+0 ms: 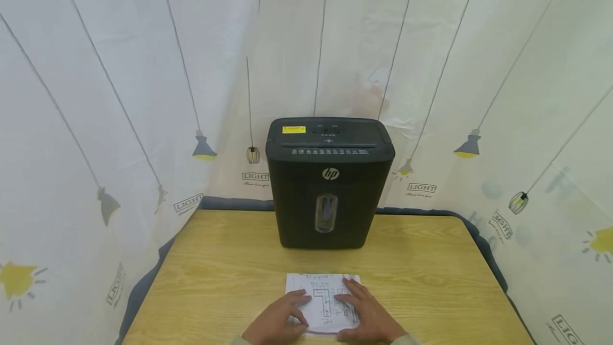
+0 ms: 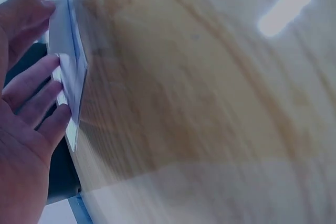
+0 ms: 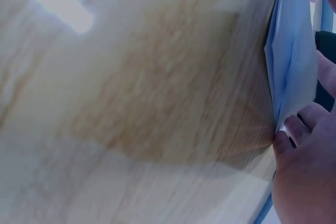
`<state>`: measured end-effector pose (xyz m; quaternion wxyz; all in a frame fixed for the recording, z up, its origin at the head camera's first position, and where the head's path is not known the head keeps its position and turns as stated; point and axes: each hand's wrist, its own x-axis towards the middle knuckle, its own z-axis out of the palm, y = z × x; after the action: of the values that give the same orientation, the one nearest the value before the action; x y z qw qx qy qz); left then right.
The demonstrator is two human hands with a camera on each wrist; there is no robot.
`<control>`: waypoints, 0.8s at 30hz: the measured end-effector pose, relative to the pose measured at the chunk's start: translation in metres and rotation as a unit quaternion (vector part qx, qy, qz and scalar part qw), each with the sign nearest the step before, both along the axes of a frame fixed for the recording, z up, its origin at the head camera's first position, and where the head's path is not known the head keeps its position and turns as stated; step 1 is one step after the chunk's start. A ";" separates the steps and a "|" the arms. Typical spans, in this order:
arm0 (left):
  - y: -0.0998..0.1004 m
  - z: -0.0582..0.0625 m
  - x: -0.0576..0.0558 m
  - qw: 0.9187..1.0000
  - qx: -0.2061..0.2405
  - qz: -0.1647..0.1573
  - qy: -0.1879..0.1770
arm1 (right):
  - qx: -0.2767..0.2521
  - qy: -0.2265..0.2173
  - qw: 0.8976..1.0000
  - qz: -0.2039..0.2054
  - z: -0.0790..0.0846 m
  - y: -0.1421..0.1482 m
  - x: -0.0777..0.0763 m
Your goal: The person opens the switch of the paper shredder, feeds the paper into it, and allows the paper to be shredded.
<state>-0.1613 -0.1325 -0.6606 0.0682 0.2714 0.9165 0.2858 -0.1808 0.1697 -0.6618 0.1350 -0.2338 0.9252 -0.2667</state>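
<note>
A folded sheet of white paper (image 1: 323,286) with handwriting and a drawn L-shaped figure lies on the wooden table, close to its near edge. My left hand (image 1: 279,318) rests on its left side, and my right hand (image 1: 369,314) rests on its right side. The fingers of both hands look fairly straight and touch the sheet. From the side, in the left wrist view, the paper (image 2: 67,35) shows layers standing slightly apart. Loose layers of the paper (image 3: 289,51) also show in the right wrist view.
Behind the paper stands a black HP paper shredder (image 1: 297,196) with a slot along its top and a small front window. The wooden table (image 1: 215,260) is bounded at the back and sides by a white curtain (image 1: 297,41) printed with hanging lamps.
</note>
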 end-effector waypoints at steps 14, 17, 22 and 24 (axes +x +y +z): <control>-0.003 0.001 -0.005 0.999 0.044 -0.014 0.004 | -0.016 0.042 0.999 0.016 -0.001 0.004 -0.007; 0.000 -0.001 -0.011 0.998 0.049 -0.025 0.037 | -0.035 0.055 0.998 0.010 0.001 0.007 -0.007; 0.001 -0.003 -0.020 0.997 0.041 -0.021 0.056 | -0.095 0.041 0.995 -0.013 0.002 0.016 -0.012; 0.000 -0.002 -0.021 0.998 0.048 -0.014 0.038 | -0.111 0.027 0.993 -0.028 0.002 0.020 -0.014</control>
<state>-0.1822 -0.1320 -0.6625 0.0246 0.2974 0.8998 0.3182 -0.1949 0.1894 -0.6593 0.0758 -0.2288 0.8994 -0.3647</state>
